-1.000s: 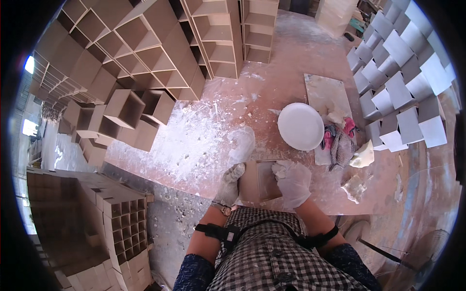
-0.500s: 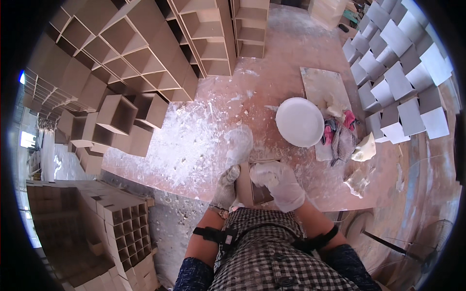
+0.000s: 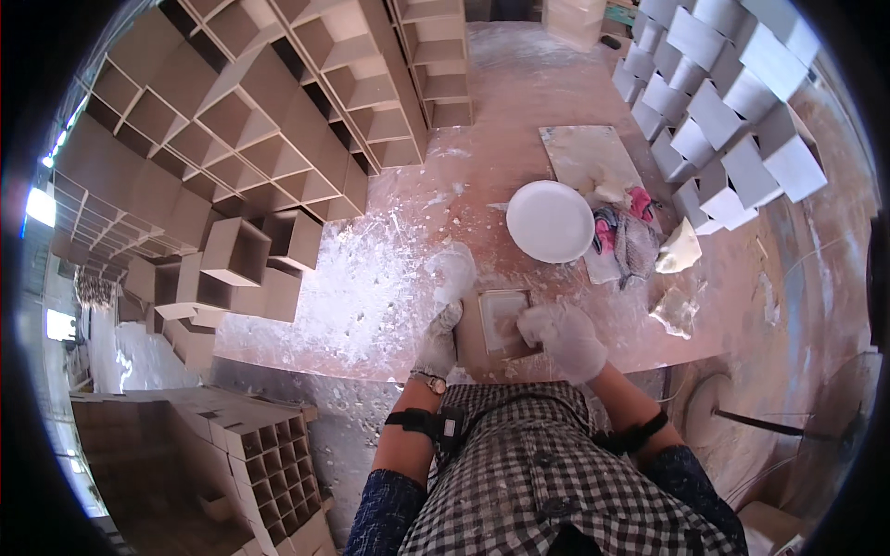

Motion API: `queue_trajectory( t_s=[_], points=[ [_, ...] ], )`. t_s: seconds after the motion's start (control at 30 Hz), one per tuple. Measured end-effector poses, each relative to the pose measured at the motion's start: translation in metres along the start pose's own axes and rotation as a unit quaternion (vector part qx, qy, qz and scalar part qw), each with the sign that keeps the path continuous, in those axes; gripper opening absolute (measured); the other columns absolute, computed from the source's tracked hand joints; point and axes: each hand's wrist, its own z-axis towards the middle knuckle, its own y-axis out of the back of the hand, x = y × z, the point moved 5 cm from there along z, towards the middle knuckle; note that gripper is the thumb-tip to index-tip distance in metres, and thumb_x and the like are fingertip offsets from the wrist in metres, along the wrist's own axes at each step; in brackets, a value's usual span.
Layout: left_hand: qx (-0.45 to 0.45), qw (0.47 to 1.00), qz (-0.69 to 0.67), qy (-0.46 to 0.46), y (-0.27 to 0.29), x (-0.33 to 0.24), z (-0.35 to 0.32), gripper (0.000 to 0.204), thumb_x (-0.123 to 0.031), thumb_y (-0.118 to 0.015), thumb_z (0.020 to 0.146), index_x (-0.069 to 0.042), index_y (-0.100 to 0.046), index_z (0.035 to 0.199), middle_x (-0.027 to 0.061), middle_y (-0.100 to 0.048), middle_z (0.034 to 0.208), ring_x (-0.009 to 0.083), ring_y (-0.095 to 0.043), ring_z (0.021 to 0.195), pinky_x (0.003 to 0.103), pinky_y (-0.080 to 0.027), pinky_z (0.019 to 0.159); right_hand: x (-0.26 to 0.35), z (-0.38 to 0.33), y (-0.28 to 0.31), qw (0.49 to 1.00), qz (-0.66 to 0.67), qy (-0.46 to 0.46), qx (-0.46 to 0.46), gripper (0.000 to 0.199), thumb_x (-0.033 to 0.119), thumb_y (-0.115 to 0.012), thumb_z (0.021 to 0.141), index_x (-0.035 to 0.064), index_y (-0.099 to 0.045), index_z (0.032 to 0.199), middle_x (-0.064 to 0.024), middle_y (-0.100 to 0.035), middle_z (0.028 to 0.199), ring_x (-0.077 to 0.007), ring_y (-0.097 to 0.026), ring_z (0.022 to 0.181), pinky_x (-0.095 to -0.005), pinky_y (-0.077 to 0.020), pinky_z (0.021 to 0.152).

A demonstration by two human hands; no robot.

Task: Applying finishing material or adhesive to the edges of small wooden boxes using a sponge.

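Observation:
In front of my waist, a small brown box (image 3: 471, 345) stands at the table's near edge with its opening facing up. White paste or powder coats part of its inside rim. My left hand (image 3: 438, 340), in a dusty whitish glove, is closed against the box's left wall. My right hand (image 3: 570, 343), in a glove with a loose translucent cover, is at the right side of the opening. Its fingers are bunched at the inner right edge, and what they hold, if anything, is hidden. A whitish translucent lump (image 3: 451, 271) lies just beyond my left hand.
A white round basin (image 3: 551, 221) stands ahead right, beside grey and pink rags (image 3: 636, 243) and yellowish foam pieces (image 3: 680, 248). Stacked brown boxes (image 3: 250, 120) rise at left, white-grey boxes (image 3: 705, 120) at far right. White powder (image 3: 352, 287) covers the table's left part.
My right hand has moved from over the box's opening to its right edge, baring the white-smeared inside. The left hand stays on the box. The whole view has shifted slightly.

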Motion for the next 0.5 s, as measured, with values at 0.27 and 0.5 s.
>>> queue_trajectory(
  t_s=[0.27, 0.5],
  points=[
    [0.034, 0.997, 0.032, -0.054, -0.018, -0.022, 0.008, 0.050, -0.035, -0.063, 0.092, 0.000, -0.055, 0.128, 0.0101, -0.060, 0.124, 0.0219, -0.058, 0.111, 0.036, -0.046, 0.098, 0.002, 0.049, -0.018, 0.957, -0.068, 0.125, -0.254, 0.011, 0.010, -0.064, 0.080, 0.0049, -0.066, 0.089, -0.0063, -0.065, 0.085, -0.0150, -0.060, 0.075, -0.0289, -0.0483, 0.068],
    [0.088, 0.995, -0.038, 0.016, -0.009, -0.060, 0.044, 0.049, -0.034, -0.062, 0.092, -0.002, -0.055, 0.128, 0.0102, -0.060, 0.124, 0.0226, -0.058, 0.112, 0.036, -0.046, 0.099, 0.041, 0.044, -0.051, 0.977, 0.018, 0.130, -0.168, 0.015, 0.009, -0.062, 0.086, 0.0005, -0.068, 0.098, -0.0089, -0.069, 0.095, -0.0165, -0.066, 0.081, -0.0290, -0.0520, 0.070]
  ],
)
